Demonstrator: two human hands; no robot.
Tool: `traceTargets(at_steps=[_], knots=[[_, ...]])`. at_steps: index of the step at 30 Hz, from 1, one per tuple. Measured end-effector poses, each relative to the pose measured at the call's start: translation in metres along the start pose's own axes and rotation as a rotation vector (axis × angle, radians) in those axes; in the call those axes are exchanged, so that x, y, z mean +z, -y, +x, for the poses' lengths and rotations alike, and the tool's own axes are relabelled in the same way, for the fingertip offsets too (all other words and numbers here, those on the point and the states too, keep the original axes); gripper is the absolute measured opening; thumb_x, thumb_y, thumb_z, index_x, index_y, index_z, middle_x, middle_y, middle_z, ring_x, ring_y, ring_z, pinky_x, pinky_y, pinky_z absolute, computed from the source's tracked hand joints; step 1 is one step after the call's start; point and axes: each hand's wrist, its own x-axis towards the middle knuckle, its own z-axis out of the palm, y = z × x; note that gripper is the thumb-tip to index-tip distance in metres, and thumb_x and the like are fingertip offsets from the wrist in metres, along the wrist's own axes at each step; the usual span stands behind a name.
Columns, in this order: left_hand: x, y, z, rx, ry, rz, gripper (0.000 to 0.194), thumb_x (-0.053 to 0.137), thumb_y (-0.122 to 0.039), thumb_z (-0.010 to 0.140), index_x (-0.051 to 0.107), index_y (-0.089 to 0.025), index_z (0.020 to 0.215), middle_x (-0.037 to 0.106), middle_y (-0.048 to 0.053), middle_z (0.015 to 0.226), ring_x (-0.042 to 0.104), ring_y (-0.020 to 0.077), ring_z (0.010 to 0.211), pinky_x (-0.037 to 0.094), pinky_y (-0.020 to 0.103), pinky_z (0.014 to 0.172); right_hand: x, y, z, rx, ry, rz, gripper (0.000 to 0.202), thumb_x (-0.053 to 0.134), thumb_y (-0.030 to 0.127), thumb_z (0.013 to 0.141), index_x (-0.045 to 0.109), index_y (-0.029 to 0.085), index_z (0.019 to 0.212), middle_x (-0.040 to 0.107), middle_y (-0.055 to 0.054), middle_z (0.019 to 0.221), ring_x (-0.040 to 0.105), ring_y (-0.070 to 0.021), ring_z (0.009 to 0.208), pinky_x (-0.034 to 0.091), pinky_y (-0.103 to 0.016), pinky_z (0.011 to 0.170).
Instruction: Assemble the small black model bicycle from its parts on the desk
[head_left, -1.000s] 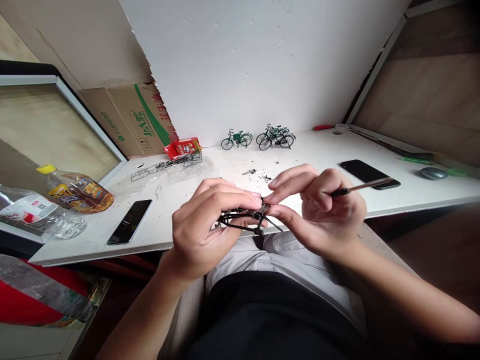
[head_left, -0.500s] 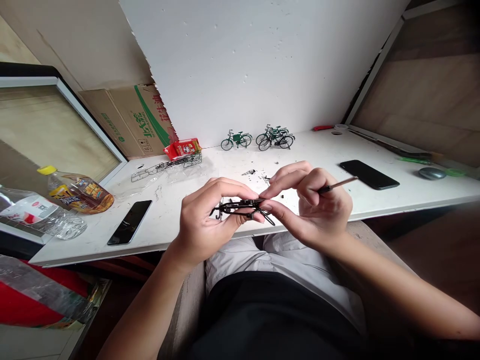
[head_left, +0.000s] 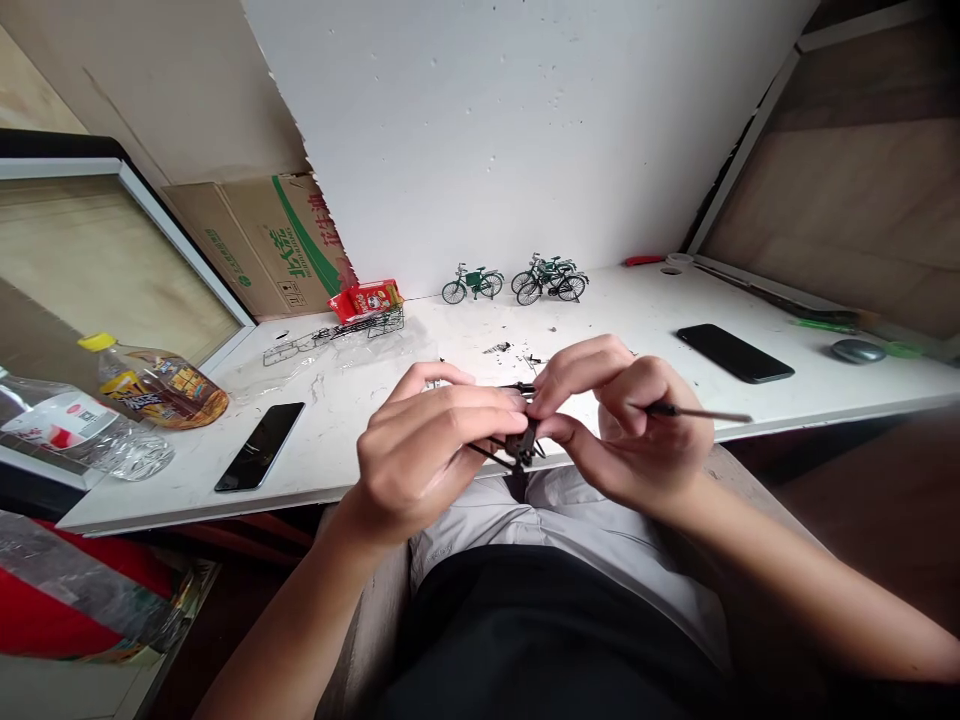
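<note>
A small black model frame (head_left: pixel 519 450) is held between both hands above the table's front edge, partly covered by fingers. My left hand (head_left: pixel 427 450) has its fingers wrapped over the frame from the left. On the right, my right hand (head_left: pixel 637 420) pinches the frame's upper end with thumb and forefinger, while its curled fingers also hold a thin dark tool (head_left: pixel 705 412) whose shaft points right. Behind the hands stand a green model bicycle (head_left: pixel 472 284) and, beside it, more model bicycles (head_left: pixel 551 280), green and black, close together.
Black part frames (head_left: pixel 337 332) and a red packet (head_left: pixel 367 299) lie back left, near a cardboard box (head_left: pixel 262 240). Phones lie left (head_left: pixel 260 447) and right (head_left: pixel 735 353). Bottles (head_left: pixel 161 385) lean far left; a mouse (head_left: pixel 857 351) sits far right. Small black scraps (head_left: pixel 498 348) dot the middle.
The black model frame has been turned, with its left end swung down toward me. My left fingers have moved over it, and the tool in my right hand has tilted to nearly level.
</note>
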Motion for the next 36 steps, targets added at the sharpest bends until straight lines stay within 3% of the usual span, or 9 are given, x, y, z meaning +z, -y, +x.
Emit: traceTargets(at_steps=[3, 8, 13, 24, 31, 36], knots=[[-0.003, -0.009, -0.005, 0.013, 0.014, 0.024, 0.016, 0.080, -0.028, 0.095, 0.079, -0.032, 0.111, 0.085, 0.004, 0.114, 0.082, 0.0282, 0.108, 0.057, 0.052, 0.106, -0.004, 0.011, 0.002, -0.014, 0.054, 0.043, 0.051, 0.081, 0.010, 0.087, 0.034, 0.030, 0.083, 0.078, 0.002, 0.087, 0.076, -0.0234, 0.078, 0.066, -0.042, 0.066], [-0.008, -0.018, -0.004, 0.190, 0.031, 0.138, 0.020, 0.076, -0.023, 0.098, 0.079, -0.033, 0.115, 0.084, 0.004, 0.122, 0.082, 0.0271, 0.106, 0.061, 0.050, 0.101, -0.009, 0.023, 0.008, -0.038, 0.128, 0.105, 0.046, 0.072, -0.001, 0.086, 0.039, 0.030, 0.087, 0.077, 0.001, 0.092, 0.076, -0.0225, 0.082, 0.066, -0.041, 0.070], [-0.009, -0.022, 0.004, 0.337, 0.046, 0.219, 0.020, 0.067, -0.015, 0.103, 0.077, -0.024, 0.117, 0.084, 0.007, 0.120, 0.082, 0.0240, 0.107, 0.062, 0.045, 0.100, -0.008, 0.021, 0.012, -0.099, 0.200, 0.153, 0.042, 0.069, -0.002, 0.085, 0.040, 0.028, 0.088, 0.074, -0.001, 0.091, 0.074, -0.0198, 0.082, 0.064, -0.037, 0.069], [-0.001, -0.028, 0.005, 0.318, -0.012, 0.276, 0.016, 0.068, -0.009, 0.100, 0.073, -0.023, 0.108, 0.086, 0.004, 0.108, 0.083, 0.0197, 0.093, 0.061, 0.041, 0.093, -0.011, 0.025, 0.013, -0.047, 0.209, 0.158, 0.040, 0.069, -0.001, 0.087, 0.042, 0.028, 0.085, 0.073, 0.000, 0.086, 0.074, -0.0200, 0.080, 0.065, -0.039, 0.071], [0.007, -0.028, 0.004, 0.287, -0.101, 0.314, 0.017, 0.071, -0.009, 0.098, 0.073, -0.023, 0.107, 0.086, 0.004, 0.102, 0.083, 0.0205, 0.086, 0.059, 0.036, 0.074, -0.002, 0.023, 0.004, -0.032, 0.061, 0.192, 0.041, 0.073, 0.001, 0.087, 0.041, 0.028, 0.086, 0.074, 0.001, 0.086, 0.073, -0.0202, 0.077, 0.065, -0.040, 0.068], [0.006, -0.025, 0.005, 0.277, -0.178, 0.288, 0.022, 0.079, -0.009, 0.093, 0.071, -0.022, 0.109, 0.084, 0.004, 0.096, 0.082, 0.0224, 0.085, 0.059, 0.037, 0.072, 0.000, 0.017, 0.006, -0.018, 0.019, 0.265, 0.052, 0.084, 0.001, 0.081, 0.041, 0.029, 0.087, 0.075, 0.003, 0.082, 0.074, -0.0204, 0.075, 0.065, -0.037, 0.065]])
